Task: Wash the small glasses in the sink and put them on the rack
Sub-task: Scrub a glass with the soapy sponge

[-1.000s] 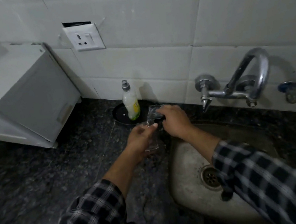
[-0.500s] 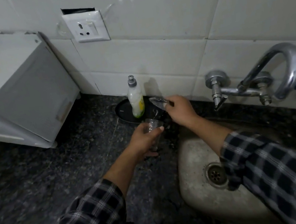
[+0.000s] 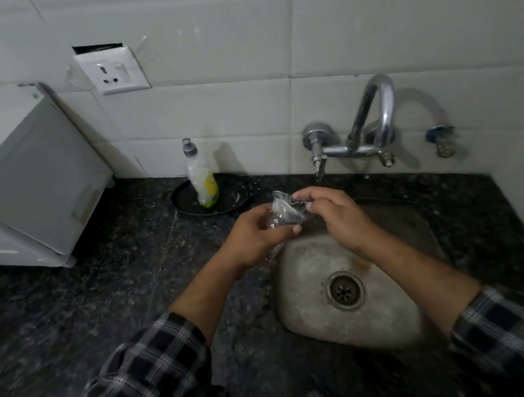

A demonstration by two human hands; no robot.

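Small glass (image 3: 273, 227) in hand at a kitchen sink: a person in black-and-white plaid sleeves, the left (image 3: 129, 391) and the right (image 3: 516, 340) filling the bottom of the view, reaches forward over a dark speckled stone countertop (image 3: 66, 315). Between the forearms lies the worn steel sink basin (image 3: 305, 267), its round drain (image 3: 345, 291) near the middle. Above the basin's far left corner the left hand (image 3: 252, 234) wraps its curled fingers round the clear glass, which tilts, its lower end showing below the palm. The right hand (image 3: 335, 214) meets it from the other side, thumb and fingertips pinching a crumpled silvery wad (image 3: 284, 206) at the glass's upper end; what the wad is made of cannot be told, nor whether it goes inside the glass. Just beyond the hands, a round black tray (image 3: 185, 200) sits on the counter against the wall, with a dish-soap bottle (image 3: 203, 183), white with a yellow-green label and a grey cap, standing in it. To the right, a chrome wall tap (image 3: 374, 112) arches over the basin's back edge, a short spout (image 3: 318, 172) pointing down near the right hand's fingers, and a small blue-handled valve (image 3: 440, 139) is fixed further right. A white boxy appliance (image 3: 10, 176) occupies the counter at far left. On the white tiled wall (image 3: 395, 5) above it all hangs a white power socket (image 3: 111, 71), a dark gap showing along its top edge.
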